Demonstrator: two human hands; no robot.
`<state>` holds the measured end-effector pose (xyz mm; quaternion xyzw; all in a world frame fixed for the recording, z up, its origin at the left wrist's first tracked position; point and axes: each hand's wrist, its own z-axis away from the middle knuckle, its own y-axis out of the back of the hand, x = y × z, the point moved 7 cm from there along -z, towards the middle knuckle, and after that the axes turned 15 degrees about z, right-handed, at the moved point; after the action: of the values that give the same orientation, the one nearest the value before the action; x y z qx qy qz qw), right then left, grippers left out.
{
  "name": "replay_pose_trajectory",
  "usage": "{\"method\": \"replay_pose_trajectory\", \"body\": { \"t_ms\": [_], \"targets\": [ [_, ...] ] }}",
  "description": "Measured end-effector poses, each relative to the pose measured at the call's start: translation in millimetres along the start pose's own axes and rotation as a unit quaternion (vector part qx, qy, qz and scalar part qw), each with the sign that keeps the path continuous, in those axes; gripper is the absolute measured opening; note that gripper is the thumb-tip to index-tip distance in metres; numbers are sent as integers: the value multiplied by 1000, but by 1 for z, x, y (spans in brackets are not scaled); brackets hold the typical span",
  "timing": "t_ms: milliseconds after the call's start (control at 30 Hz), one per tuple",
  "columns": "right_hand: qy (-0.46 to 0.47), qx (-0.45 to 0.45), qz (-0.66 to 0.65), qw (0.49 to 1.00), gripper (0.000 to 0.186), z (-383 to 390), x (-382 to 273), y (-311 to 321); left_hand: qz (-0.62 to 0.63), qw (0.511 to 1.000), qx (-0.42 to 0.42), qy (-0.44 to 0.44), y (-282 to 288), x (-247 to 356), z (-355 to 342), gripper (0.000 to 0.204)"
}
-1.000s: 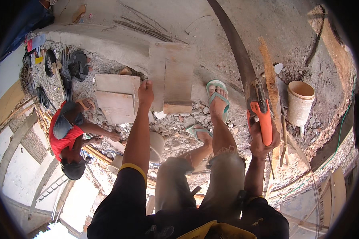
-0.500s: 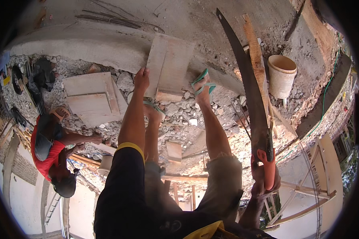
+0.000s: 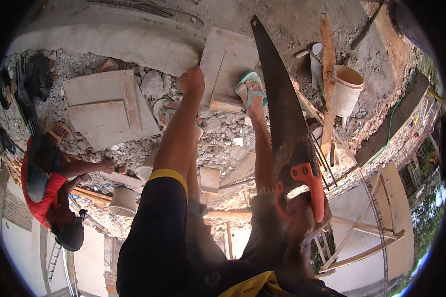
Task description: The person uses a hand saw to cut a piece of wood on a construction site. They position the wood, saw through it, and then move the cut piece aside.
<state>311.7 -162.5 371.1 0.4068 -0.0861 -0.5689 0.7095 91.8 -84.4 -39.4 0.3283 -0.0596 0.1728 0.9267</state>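
My left hand [image 3: 190, 79] is closed on the left edge of a pale, dusty wooden board [image 3: 214, 59], with a narrower piece on it. My right hand [image 3: 302, 215] grips the orange handle of a large handsaw [image 3: 285, 106], whose dark toothed blade points up and forward past the board's right side. My feet, in green flip-flops [image 3: 250, 91], are on either side below the board, among broken rubble.
Stacked boards [image 3: 96, 121] lie on rubble to the left, below a concrete ledge [image 3: 109, 37]. A co-worker in red [image 3: 42, 183] crouches at far left near a grey bucket [image 3: 124, 200]. Right are a pale bucket [image 3: 347, 89], a rough wooden strip [image 3: 326, 39] and rods [image 3: 317, 156].
My left hand and the board have shifted right and forward relative to the stacked boards. My left foot has stepped forward. The saw's blade has swung to tilt more leftward.
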Motion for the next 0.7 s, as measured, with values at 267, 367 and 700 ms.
{"method": "replay_pose_trajectory", "body": {
  "t_ms": [267,367,700],
  "targets": [
    [-117,-4,-198,973,29,14,15,-69,-40,999,-17,-21,16,13,2,25],
    [10,67,-52,996,35,10,5,-93,-102,988,73,-90,42,35,1,23],
    [13,180,-126,975,37,-3,14,-161,-82,927,65,-361,102,140,-76,41]
  ]
}}
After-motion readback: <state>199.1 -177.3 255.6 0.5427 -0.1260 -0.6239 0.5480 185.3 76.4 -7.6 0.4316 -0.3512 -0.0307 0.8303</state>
